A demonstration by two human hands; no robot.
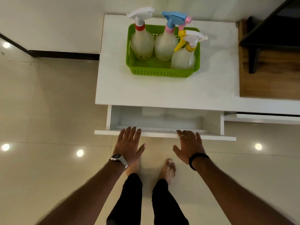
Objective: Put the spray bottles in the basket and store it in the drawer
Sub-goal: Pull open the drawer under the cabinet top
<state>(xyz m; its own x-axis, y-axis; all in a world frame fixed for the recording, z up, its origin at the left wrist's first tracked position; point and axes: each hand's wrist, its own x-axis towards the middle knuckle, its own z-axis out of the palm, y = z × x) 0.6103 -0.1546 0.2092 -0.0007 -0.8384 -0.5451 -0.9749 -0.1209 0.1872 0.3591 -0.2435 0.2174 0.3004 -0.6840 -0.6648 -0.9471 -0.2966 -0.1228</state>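
— Three spray bottles (164, 44) upright in green basket (159, 71) on cabinet top (162, 90). Hands?
— Left hand (129, 142) and right hand (190, 144) flat, fingers spread, gripping nothing, at drawer (164, 133) front. I'd open it wider, then lift the basket level, two-handed.

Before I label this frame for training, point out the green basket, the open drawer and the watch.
green basket (159, 72): head view, front wall.
open drawer (222, 122): head view, right side wall.
watch (116, 157): head view, its face.
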